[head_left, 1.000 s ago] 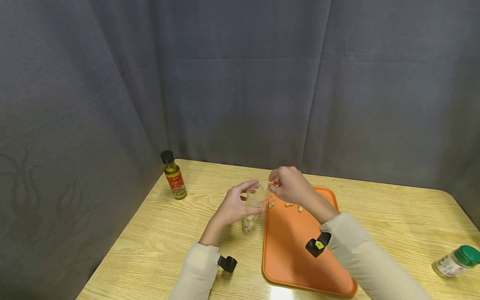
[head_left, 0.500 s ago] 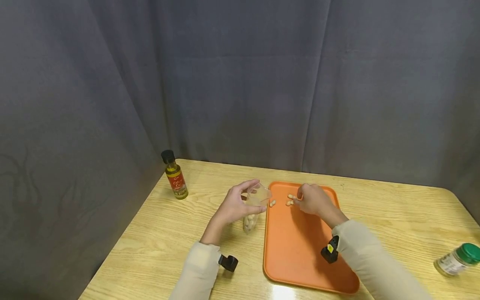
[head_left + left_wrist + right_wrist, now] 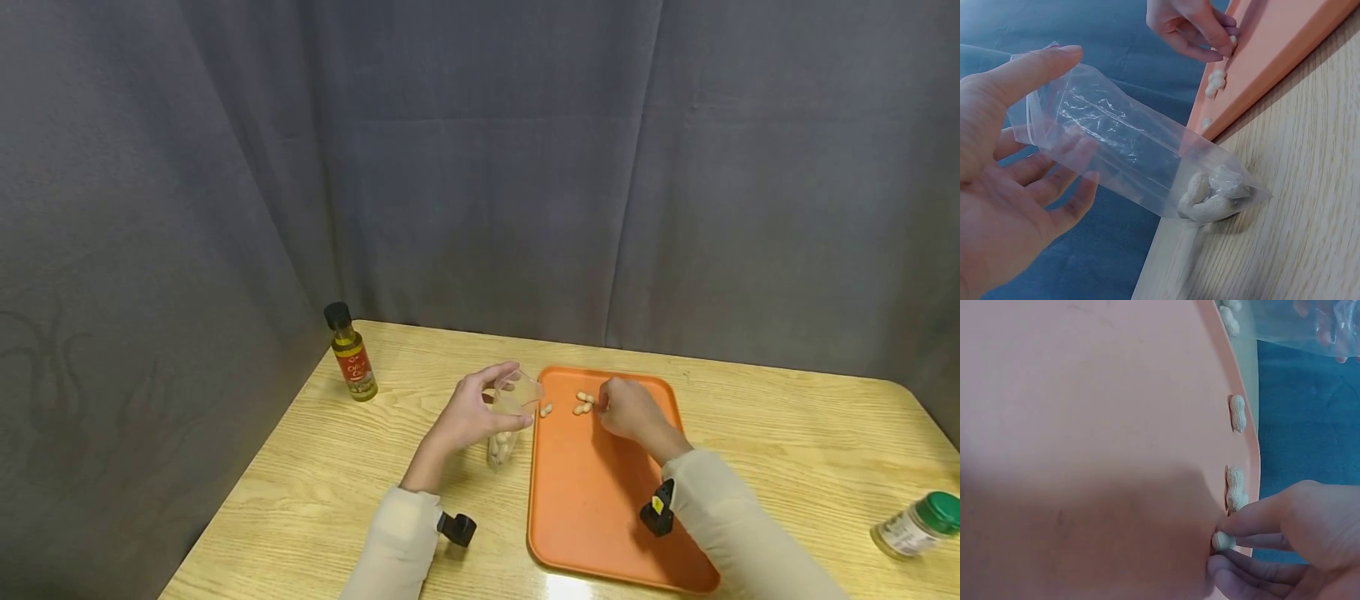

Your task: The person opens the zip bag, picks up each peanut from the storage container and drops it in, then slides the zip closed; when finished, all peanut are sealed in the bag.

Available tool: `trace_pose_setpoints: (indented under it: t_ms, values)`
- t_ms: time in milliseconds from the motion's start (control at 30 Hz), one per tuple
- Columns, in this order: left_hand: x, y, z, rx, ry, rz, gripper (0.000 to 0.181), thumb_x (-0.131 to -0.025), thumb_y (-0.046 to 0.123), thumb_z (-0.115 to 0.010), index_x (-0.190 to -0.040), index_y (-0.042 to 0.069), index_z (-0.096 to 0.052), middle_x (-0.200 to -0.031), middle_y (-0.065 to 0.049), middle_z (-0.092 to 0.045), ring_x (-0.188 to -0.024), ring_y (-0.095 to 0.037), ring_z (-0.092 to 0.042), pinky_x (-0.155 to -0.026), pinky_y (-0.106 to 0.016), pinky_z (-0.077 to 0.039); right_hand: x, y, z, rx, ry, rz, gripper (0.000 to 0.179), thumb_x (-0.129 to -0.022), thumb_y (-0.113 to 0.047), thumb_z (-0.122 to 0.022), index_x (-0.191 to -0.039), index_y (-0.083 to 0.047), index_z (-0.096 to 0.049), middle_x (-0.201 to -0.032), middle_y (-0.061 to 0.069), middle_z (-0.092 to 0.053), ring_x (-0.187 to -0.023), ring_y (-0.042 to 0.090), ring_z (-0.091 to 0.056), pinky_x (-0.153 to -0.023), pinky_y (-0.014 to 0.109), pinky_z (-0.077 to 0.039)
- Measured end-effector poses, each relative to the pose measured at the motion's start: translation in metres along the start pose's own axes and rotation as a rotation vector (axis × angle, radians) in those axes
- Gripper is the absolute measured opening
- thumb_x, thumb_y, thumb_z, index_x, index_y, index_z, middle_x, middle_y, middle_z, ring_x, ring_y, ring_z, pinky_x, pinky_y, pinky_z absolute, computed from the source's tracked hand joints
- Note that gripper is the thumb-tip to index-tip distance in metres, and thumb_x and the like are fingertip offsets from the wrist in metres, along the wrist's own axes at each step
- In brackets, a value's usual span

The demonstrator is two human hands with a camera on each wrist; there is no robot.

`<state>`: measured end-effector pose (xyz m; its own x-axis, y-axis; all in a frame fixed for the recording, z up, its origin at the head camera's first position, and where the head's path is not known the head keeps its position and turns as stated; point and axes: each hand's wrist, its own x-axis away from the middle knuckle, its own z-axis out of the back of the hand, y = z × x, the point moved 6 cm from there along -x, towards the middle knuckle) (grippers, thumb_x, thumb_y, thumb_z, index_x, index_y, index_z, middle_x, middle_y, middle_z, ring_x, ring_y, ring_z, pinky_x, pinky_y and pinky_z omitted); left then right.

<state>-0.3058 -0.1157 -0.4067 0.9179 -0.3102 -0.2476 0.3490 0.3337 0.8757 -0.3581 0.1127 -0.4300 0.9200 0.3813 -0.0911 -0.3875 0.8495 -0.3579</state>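
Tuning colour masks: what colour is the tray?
The tray is orange, clearest in the head view.

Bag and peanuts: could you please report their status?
Left hand holding bag, peanuts inside. Right hand pinching another peanut at tray. Nothing visible in the way.

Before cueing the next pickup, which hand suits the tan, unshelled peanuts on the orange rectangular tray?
Probably the right hand: it pinches a peanut there, while the left hand holds the clear plastic bag.
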Motion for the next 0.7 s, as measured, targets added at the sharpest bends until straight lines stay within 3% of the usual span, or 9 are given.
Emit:
trace_pose_setpoints:
  t_ms: [300,467,700]
  values:
    - [0.0007,0.0002,-0.0003,0.004,-0.004,0.001,0.077,-0.079,0.019,-0.085,-0.147,0.011,-0.049,-0.136,-0.004,-0.058,-0.118,-0.021,-0.056,-0.097,-0.045,-0.043,-0.0002,0.0032,-0.0017,0.001,0.008,-0.035,0.012,-0.077,0.006,-0.066,-0.075,-0.005,-0.066,-0.07,0.005,-0.058,-0.059,0.02,-0.046,-0.053,0.031,-0.038]
    - [0.0009,0.0007,-0.0006,0.003,0.0,0.003,0.076,-0.079,0.018,-0.085,-0.146,0.012,-0.05,-0.135,-0.003,-0.059,-0.117,-0.02,-0.056,-0.097,-0.045,-0.044,0.0004,0.0061,-0.0036,-0.014,-0.016,-0.054,0.011,-0.079,0.007,-0.066,-0.081,-0.003,-0.068,-0.071,0.006,-0.058,-0.058,0.019,-0.045,-0.052,0.03,-0.037]
    - [0.0004,0.0012,-0.0003,0.003,0.002,0.0,0.077,-0.078,0.018,-0.086,-0.146,0.012,-0.05,-0.134,-0.003,-0.059,-0.117,-0.02,-0.057,-0.096,-0.045,-0.044,0.0013,0.0077,-0.0008,0.004,-0.023,-0.044,0.009,-0.076,0.007,-0.066,-0.08,-0.002,-0.067,-0.076,0.007,-0.061,-0.063,0.022,-0.048,-0.057,0.035,-0.043]
